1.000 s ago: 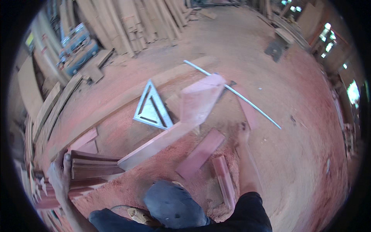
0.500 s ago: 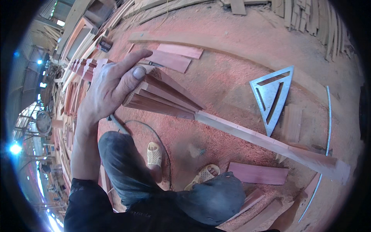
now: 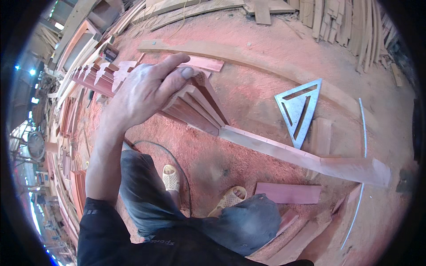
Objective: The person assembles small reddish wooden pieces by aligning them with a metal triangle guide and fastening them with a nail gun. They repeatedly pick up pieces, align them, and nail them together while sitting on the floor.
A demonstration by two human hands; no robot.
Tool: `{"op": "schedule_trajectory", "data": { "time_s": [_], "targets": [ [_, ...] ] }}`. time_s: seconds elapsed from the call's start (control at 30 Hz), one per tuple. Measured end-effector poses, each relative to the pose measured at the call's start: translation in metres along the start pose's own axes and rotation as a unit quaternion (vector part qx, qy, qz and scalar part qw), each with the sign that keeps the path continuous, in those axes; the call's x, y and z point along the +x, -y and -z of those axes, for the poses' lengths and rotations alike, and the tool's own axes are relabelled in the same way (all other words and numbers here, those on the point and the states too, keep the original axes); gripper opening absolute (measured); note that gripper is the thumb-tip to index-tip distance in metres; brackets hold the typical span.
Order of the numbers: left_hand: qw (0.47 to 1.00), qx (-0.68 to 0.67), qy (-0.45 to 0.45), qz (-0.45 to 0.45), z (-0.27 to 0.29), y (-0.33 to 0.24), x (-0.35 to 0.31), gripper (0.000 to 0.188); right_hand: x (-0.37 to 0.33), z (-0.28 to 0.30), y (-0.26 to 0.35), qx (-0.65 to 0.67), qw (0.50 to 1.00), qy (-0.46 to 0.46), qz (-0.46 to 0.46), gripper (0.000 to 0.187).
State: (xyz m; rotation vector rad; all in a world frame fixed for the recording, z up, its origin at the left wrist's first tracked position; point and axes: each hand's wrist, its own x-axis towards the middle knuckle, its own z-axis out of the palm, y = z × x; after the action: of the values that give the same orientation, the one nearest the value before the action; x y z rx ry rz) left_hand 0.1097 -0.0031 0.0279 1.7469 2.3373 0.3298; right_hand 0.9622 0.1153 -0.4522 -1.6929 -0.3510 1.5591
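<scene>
Hands: your left hand (image 3: 144, 91) rests half-open atop stacked moulding strips (image 3: 186, 104), their length running left-to-right beneath it; your right hand is unseen.

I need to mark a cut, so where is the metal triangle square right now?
In the head view the metal triangle square lies flat on the sawdust floor, right of centre, just beyond the long board.
</scene>
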Motion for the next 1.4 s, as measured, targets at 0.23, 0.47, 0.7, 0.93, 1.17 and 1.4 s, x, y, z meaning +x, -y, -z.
{"op": "schedule_trajectory", "data": {
  "time_s": [0.23,0.47,0.7,0.93,1.17,1.4],
  "targets": [
    [0.999,-0.002,-0.013,-0.050,-0.005,0.014,0.000,0.047,-0.134,-0.110,-0.016,0.108,0.982,-0.075,0.138,0.031],
    [0.993,-0.023,-0.072,-0.096,-0.014,0.026,0.003,0.050,-0.311,-0.202,-0.092,0.275,0.923,-0.057,0.262,0.071],
    [0.978,-0.041,-0.124,-0.161,-0.019,0.035,-0.001,0.047,-0.338,-0.287,-0.063,0.145,0.892,0.131,0.408,0.062],
    [0.927,0.087,-0.222,-0.291,-0.033,0.047,-0.002,0.034,-0.356,-0.435,0.006,-0.157,0.884,0.126,0.423,0.042],
    [0.983,-0.031,-0.127,-0.131,-0.029,0.029,-0.064,0.069,-0.310,-0.325,-0.114,-0.293,0.892,-0.013,0.343,0.069],
    [0.989,-0.035,-0.080,-0.120,-0.024,0.030,-0.087,0.081,-0.263,-0.217,-0.223,-0.548,0.818,0.117,0.130,0.048]
  ]
}}
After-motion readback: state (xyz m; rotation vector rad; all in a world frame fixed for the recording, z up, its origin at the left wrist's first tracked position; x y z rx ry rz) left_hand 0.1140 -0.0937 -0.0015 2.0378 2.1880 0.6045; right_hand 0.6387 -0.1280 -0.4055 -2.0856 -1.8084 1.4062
